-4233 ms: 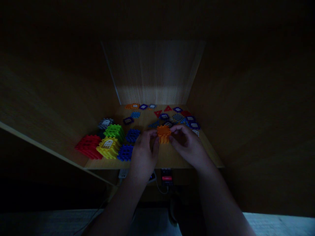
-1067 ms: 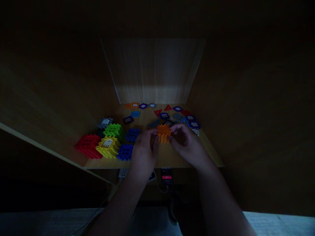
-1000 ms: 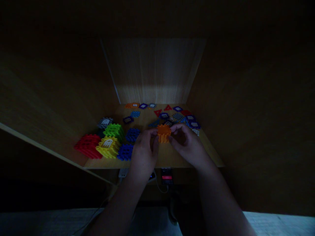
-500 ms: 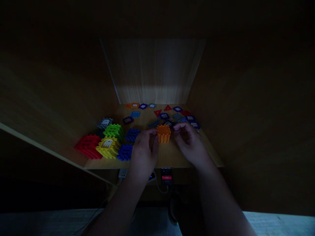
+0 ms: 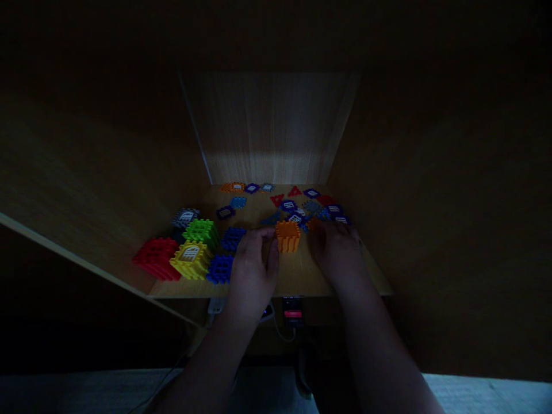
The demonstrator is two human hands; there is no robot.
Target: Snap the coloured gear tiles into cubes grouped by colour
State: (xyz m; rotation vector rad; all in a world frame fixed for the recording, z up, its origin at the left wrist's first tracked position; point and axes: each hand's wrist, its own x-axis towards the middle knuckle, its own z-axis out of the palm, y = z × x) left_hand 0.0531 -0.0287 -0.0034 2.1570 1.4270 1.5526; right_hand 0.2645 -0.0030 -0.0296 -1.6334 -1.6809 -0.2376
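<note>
A neat stack of orange toothed plastic tiles (image 5: 287,237) stands at the middle of the wooden shelf. My left hand (image 5: 253,264) rests against its left side, thumb and forefinger apart, their tips at the stack's edge. To the right, my right hand (image 5: 338,250) has its fingers curled down over an orange tile (image 5: 313,223). Only part of that tile shows at the fingertips; the rest is hidden by the hand. Just left of my left hand are two stacks of blue tiles, the nearer blue stack (image 5: 220,269) partly behind my wrist.
Yellow (image 5: 191,259), green (image 5: 201,231) and red stacks (image 5: 157,257) stand at the left. Loose tiles, including a red triangle (image 5: 294,191) and a light-blue tile (image 5: 238,202), lie farther back. Wooden walls enclose the shelf (image 5: 297,282). Below its front edge is a lit phone (image 5: 292,310).
My right hand has turned palm down and closed over an orange tile that was not visible before. My left hand stays beside the orange stack. The view has shifted slightly.
</note>
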